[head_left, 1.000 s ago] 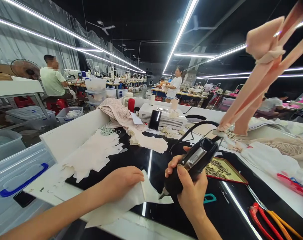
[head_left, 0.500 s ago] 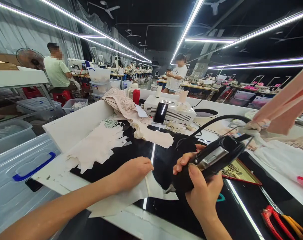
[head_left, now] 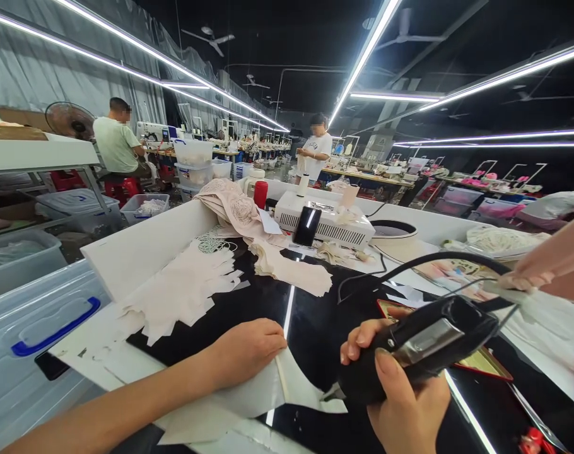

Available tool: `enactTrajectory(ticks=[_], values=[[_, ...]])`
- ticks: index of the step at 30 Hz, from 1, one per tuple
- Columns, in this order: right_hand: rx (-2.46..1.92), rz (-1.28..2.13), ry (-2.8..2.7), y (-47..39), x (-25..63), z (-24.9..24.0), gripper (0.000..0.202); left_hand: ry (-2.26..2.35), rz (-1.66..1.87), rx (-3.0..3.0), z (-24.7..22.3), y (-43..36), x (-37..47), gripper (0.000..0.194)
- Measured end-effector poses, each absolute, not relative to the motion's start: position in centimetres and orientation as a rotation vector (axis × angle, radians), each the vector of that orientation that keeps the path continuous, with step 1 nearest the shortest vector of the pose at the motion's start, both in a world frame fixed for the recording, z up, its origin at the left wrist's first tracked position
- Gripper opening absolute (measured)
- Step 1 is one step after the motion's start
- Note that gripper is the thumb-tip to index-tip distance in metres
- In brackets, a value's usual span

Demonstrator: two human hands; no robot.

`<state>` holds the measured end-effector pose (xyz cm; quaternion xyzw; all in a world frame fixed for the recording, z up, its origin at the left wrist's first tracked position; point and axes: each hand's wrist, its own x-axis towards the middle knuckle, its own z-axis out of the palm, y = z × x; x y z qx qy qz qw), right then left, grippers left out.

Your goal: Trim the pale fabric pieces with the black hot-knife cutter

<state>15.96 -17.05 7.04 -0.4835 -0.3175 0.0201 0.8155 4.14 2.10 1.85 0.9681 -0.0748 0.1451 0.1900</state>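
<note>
At a worktable under strip lights, a bare left hand [head_left: 251,353] is closed over the top edge of a white cloth [head_left: 303,384], its curled fingers pinching the fabric near a raised seam. The right hand [head_left: 405,413] is wrapped around a black tool [head_left: 424,340], thumb along its near side, fingers around the far side. The cloth lies between the two hands on the glossy black tabletop [head_left: 310,309], one end trailing toward the near edge, the other ending in a corner beneath the tool's metal tip [head_left: 333,393]. Over the past second the tool has swung to the right and tipped flatter, and its rear end now hides much of the tray [head_left: 492,366]. The tip is at the cloth near that corner, as it was then, and the left hand has kept its hold, so the work appears to remain at the same spot, with the tool at a new slant. Whether the tip presses into the fabric or merely meets it is hard to tell at this size. A cable [head_left: 424,257] arches from the tool toward pink straps [head_left: 559,252] at right. Beyond the hands are pale cut pieces [head_left: 183,287] and a phone [head_left: 308,227]; farther back, a co-worker [head_left: 316,148] in white stands.
</note>
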Motion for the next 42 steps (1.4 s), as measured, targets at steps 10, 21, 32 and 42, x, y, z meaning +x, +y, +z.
enactTrajectory(ticks=[10, 21, 32, 42], values=[[-1.021, 0.07, -0.664, -16.9, 16.1, 7.2, 0.037, -0.304, 0.442, 2.766, 1.6, 2.3, 3.6, 0.027], [-0.972, 0.049, -0.637, -12.3, 16.7, 8.2, 0.041, -0.312, 0.468, 2.747, 1.6, 2.4, 3.4, 0.024], [-0.981, 0.044, -0.68, -9.2, 17.3, 7.2, 0.045, -0.316, 0.427, 2.727, 1.3, 2.3, 3.1, 0.025], [-0.961, 0.03, -0.702, -9.0, 17.3, 6.8, 0.045, -0.344, 0.489, 2.751, 1.0, 2.4, 3.1, 0.024]])
